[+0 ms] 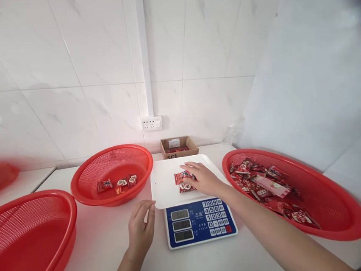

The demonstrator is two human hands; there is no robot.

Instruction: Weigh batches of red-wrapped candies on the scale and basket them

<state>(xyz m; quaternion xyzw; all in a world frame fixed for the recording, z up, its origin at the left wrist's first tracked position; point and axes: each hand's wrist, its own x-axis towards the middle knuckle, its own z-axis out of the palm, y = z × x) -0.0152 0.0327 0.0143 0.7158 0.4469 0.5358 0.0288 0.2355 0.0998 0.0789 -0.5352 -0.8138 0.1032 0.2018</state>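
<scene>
My right hand (pixel 204 179) is over the white weighing tray (pixel 163 188) of a digital scale, thumb and fingers apart. Under and beside its fingertips lie small red snack packets (pixel 185 188) with white and dark lettering; the hand partly covers them. At the tray's front left corner is my left hand (pixel 141 225), its fingers loosely curved and the thumb apart, with nothing held. Its index fingertip is at the tray edge; whether it touches, I cannot tell. The scale's blue panel (pixel 201 235) has keys and displays whose digits are too faint to read.
Behind and left of the scale, a red basket (pixel 84 170) holds several packets. Another red basket (pixel 63 249) stands at near left. On the right, a long red basket (pixel 341 218) holds many packets and a pink-white one. A cardboard box (pixel 193 150) sits by the wall, below a socket (pixel 151 123).
</scene>
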